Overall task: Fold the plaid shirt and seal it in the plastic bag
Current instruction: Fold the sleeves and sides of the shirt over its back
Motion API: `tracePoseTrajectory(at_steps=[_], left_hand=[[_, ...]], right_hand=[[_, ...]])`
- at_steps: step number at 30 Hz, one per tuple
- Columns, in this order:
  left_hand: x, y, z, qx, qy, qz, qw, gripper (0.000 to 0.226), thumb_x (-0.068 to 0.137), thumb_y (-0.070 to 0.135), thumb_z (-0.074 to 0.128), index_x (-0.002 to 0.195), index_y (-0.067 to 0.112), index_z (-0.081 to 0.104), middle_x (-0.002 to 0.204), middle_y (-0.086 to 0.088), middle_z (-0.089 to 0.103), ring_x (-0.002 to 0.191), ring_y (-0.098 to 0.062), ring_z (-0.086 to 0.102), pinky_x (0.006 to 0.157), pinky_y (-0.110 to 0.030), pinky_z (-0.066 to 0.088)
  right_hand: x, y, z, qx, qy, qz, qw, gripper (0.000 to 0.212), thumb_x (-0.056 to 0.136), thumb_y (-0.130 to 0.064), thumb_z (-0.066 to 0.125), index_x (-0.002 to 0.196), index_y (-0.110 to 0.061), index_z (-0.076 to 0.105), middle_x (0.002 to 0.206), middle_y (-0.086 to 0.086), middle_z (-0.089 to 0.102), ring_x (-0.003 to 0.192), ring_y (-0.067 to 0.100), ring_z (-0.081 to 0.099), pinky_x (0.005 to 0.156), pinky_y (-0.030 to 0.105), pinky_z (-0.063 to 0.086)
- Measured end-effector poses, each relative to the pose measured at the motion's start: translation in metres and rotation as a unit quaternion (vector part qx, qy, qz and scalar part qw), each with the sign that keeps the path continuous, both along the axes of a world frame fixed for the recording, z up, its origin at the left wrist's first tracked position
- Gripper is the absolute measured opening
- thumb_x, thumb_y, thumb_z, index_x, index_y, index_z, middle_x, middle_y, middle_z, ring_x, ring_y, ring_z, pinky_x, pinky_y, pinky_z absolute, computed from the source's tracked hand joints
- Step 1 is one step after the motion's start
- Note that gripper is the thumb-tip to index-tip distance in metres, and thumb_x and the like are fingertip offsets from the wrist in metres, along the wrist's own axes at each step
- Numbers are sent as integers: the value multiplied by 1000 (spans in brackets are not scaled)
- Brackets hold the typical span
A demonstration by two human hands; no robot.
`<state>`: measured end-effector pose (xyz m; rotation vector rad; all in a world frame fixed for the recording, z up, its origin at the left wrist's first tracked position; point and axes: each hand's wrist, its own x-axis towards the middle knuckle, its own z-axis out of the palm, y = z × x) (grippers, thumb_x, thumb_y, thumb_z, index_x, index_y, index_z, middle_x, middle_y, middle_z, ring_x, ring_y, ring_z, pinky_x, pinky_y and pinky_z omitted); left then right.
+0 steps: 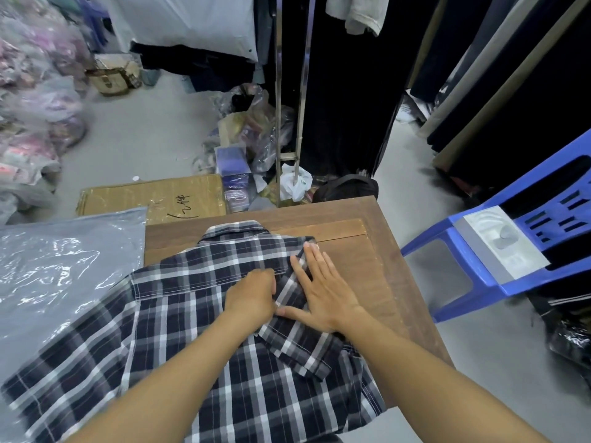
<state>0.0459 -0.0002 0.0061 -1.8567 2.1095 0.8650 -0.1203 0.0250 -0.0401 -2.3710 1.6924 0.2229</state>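
The plaid shirt (198, 330) is lying back-up on the wooden table (367, 266), collar (233, 230) pointing toward 12 o'clock. It is a dark navy, grey and white check with short sleeves; its left sleeve is spreading off the table edge toward 8 o'clock, while the right sleeve (297, 340) is lying folded inward over the back.

The left hand (252, 298) is resting near the shirt's centre with its fingers curled together, pinching or pressing the cloth at the fold; whether they are actually gripping it cannot be told. The right hand (323, 292) is lying flat just at 3 o'clock of the left, palm down, fingers straight and slightly apart, pressing the folded side panel, thumb nearly touching the left hand. Both forearms are reaching in from 6 o'clock.

The clear plastic bag (64, 266) is lying at 9 o'clock of the shirt, partly under the left sleeve. A cardboard sheet (153, 196) is sitting at 11 o'clock, beyond the table. A blue plastic chair (499, 276) is standing at 3 o'clock, carrying a white box (502, 244).
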Motion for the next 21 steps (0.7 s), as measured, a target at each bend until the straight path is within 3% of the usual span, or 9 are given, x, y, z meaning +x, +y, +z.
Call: tracePoseTrajectory(at_steps=[3, 6, 8, 9, 11, 13, 15, 18, 21], left_hand=[[5, 2, 0, -17, -4, -20, 1000, 24, 83, 32, 75, 95, 21, 57, 106, 1, 60, 96, -21, 60, 82, -40, 54], [19, -4, 0, 17, 64, 16, 998, 19, 84, 37, 72, 88, 23, 61, 96, 4, 65, 89, -17, 63, 80, -41, 57], [42, -16, 3, -11, 118, 85, 989, 13, 88, 36, 68, 84, 24, 64, 86, 6, 67, 82, -15, 65, 78, -41, 59], [60, -24, 4, -44, 125, 114, 985, 11, 90, 33, 66, 86, 24, 65, 85, 5, 67, 81, -15, 64, 77, -41, 59], [101, -38, 4, -126, 71, 151, 978, 10, 92, 24, 62, 98, 18, 67, 97, -3, 69, 88, -22, 63, 78, -42, 56], [145, -47, -2, -163, -36, 169, 971, 28, 92, 20, 59, 117, 10, 64, 116, -16, 63, 106, -36, 58, 85, -47, 50], [183, -50, -9, -137, -113, 196, 964, 38, 92, 24, 57, 127, 9, 58, 129, -21, 56, 118, -43, 50, 93, -50, 45], [212, -48, -15, -81, -116, 226, 964, 35, 91, 29, 61, 121, 11, 60, 127, -21, 57, 117, -44, 53, 96, -50, 45], [218, -46, -15, -59, -76, 250, 963, 20, 91, 31, 65, 101, 14, 61, 116, -18, 64, 110, -39, 56, 93, -46, 47]], right_hand=[[0, 1, -7, -11, 10, 2, 1000, 108, 82, -88, 7, 157, -12, -7, 161, 24, -21, 148, 32, -28, 123, 51, -2], [-2, 3, -7, -20, -27, -2, 999, 101, 87, -83, 12, 158, -12, 1, 164, 21, -14, 150, 31, -22, 124, 52, -1], [-3, 2, -4, -31, -92, -49, 994, 87, 95, -73, 22, 158, -13, 16, 166, 16, 1, 153, 30, -6, 124, 51, 8], [-5, 1, -3, -43, -127, -91, 987, 76, 98, -64, 31, 154, -13, 27, 162, 14, 17, 151, 31, 10, 122, 51, 18], [-11, -1, 2, -68, -194, -186, 961, 51, 96, -42, 50, 138, -12, 43, 137, 11, 41, 124, 26, 40, 106, 50, 41], [-15, -5, 11, -41, -256, -253, 932, 35, 93, -22, 57, 124, -8, 48, 118, 9, 46, 102, 23, 49, 92, 46, 49], [-19, -10, 20, 22, -272, -302, 913, 28, 93, -20, 58, 117, -9, 50, 108, 4, 55, 95, 20, 55, 86, 40, 51], [-25, -18, 24, 91, -240, -330, 909, 15, 93, -28, 61, 104, -22, 53, 90, -6, 63, 96, 22, 61, 83, 44, 55], [-25, -25, 24, 108, -238, -356, 897, 14, 91, -25, 64, 94, -27, 50, 91, -4, 64, 94, 21, 63, 85, 45, 56]])
